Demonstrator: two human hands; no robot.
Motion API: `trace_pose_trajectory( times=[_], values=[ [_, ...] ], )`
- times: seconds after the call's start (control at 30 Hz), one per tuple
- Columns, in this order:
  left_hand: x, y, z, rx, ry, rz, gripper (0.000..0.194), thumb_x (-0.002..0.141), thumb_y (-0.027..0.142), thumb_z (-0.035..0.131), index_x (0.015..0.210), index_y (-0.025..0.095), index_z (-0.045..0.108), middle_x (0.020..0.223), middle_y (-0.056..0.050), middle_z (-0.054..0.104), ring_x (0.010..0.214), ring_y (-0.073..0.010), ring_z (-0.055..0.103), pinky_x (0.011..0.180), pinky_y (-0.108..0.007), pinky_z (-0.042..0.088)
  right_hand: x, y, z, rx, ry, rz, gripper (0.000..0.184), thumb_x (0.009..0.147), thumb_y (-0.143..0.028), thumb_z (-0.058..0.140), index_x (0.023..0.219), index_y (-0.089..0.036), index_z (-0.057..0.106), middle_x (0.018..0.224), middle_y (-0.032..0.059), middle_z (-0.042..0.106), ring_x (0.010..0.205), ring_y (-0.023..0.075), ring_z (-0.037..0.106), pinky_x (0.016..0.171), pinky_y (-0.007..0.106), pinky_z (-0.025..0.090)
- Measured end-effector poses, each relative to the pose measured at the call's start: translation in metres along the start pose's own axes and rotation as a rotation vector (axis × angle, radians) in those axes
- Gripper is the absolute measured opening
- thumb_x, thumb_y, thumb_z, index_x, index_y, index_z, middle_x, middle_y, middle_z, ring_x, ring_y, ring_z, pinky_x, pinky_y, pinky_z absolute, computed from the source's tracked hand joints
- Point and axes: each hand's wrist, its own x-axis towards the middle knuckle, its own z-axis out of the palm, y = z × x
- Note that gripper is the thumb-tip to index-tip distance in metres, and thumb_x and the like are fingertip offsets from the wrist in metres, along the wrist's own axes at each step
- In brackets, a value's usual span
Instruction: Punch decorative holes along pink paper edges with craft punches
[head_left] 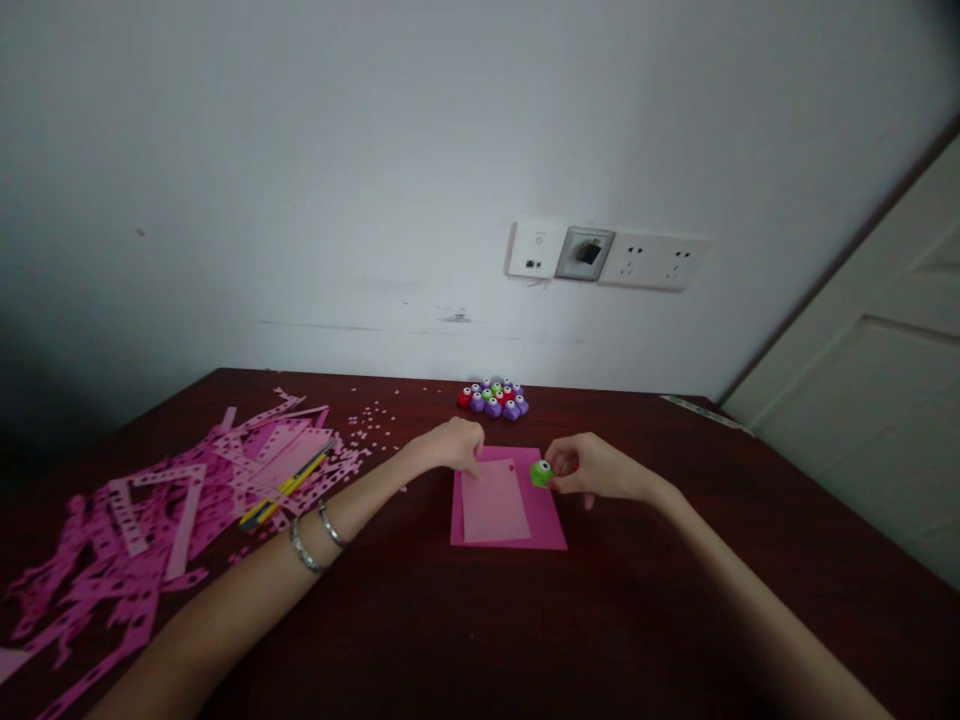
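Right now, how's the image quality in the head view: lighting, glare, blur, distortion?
Head view: the white wall is bright without hard glare but darkens leftward; the lower corners fall dim, shading the right forearm. Wide-angle distortion seems to slant the door. The left hand, right hand and green craft punch look slightly soft, not badly blurred.

The left hand point(454, 447) tips its fingers down, the right hand point(589, 470) curls inward.

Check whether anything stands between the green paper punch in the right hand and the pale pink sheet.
Nothing visible does. The green paper punch in the right hand sits just beside the right edge of the pale pink sheet; only the darker pink card under the sheet shows between them.
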Motion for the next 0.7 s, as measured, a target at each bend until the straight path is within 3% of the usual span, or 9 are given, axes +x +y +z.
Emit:
trace_pose_trajectory(
  times=[0.27,0.5,0.7],
  values=[
    [0.011,-0.014,0.010,-0.075,-0.007,-0.002,0.032,0.059,0.036,0.071,0.082,0.014,0.066,0.080,-0.005,0.067,0.071,-0.0168,0.058,0.067,-0.025,0.041,0.002,0.007,-0.003,-0.018,-0.046,0.033,0.022,0.068,-0.026,0.064,0.085,-0.012,0.060,0.075,0.0035,0.062,0.057,0.0121,0.057,0.036,0.020,0.052],
    [0.017,-0.020,0.015,-0.174,-0.058,-0.018,0.019,0.058,0.026,0.071,0.072,0.014,0.067,0.068,-0.002,0.066,0.062,-0.0135,0.057,0.055,-0.021,0.039,0.003,0.010,-0.003,-0.018,-0.063,0.032,0.024,0.069,-0.028,0.064,0.087,-0.012,0.061,0.076,0.0048,0.063,0.060,0.0136,0.059,0.037,0.020,0.053],
    [0.019,-0.021,0.017,-0.210,-0.095,-0.016,0.015,0.059,0.023,0.069,0.069,0.013,0.068,0.066,-0.003,0.066,0.062,-0.0144,0.058,0.056,-0.022,0.040,0.004,0.011,-0.001,-0.018,-0.066,0.050,0.022,0.069,-0.026,0.063,0.086,-0.012,0.060,0.077,0.0049,0.063,0.059,0.0131,0.059,0.037,0.019,0.053]
  ],
)
